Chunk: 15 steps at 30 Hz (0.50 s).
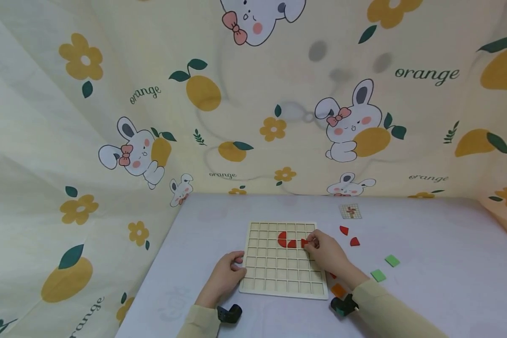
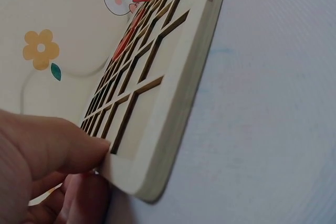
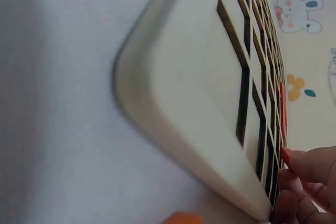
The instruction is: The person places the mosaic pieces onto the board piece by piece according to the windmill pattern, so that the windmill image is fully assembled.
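A pale wooden grid board [image 1: 283, 295] lies flat on the table. Three red quarter-circle pieces [image 1: 282, 235] sit in its cells in the upper middle. My right hand [image 1: 328, 253] is over the board's right side, pinching another red piece [image 1: 304, 242] between thumb and fingertips. That piece [image 3: 285, 157] also shows at the fingertips in the right wrist view, just above the grid. At the board's left edge my left hand [image 1: 223, 277] grips the frame. In the left wrist view the left thumb [image 2: 86, 153] presses on the rim, the fingers lower down, partly hidden.
Right of the board lie two loose red pieces [image 1: 355, 241], two green squares [image 1: 378, 275] and an orange piece [image 1: 338, 290]. Another red piece [image 1: 333, 275] is partly hidden by the right arm. A small gridded pattern card [image 1: 350, 211] lies behind them. A printed curtain [image 1: 245, 117] hangs at the back.
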Motion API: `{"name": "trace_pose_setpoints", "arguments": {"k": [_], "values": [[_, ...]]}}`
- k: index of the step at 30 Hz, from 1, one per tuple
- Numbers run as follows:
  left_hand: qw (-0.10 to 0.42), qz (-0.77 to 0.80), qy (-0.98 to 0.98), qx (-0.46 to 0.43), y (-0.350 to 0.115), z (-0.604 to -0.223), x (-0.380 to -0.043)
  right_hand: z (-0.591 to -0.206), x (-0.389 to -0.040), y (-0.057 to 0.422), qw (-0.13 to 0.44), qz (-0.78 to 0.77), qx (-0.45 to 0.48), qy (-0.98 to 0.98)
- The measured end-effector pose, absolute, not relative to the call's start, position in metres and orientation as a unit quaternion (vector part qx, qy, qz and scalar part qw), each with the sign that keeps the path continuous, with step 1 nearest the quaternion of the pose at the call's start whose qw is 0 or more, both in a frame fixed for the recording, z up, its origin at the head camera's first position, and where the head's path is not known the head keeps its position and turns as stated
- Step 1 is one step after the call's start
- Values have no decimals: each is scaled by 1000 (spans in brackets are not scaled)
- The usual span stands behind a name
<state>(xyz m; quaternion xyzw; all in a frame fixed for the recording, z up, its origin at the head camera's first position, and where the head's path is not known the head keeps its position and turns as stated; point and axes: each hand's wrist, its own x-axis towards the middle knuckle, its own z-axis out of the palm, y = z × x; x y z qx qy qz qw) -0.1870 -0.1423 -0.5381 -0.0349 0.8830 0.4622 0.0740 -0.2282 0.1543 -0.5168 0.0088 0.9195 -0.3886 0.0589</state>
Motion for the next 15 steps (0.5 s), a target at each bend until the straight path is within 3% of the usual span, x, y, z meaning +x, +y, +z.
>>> {"name": "trace_pose_setpoints", "arguments": {"k": [15], "values": [[71,457,886,-29,-141,-539,-188,-518,-226,149,43,-348,-19,936]]}}
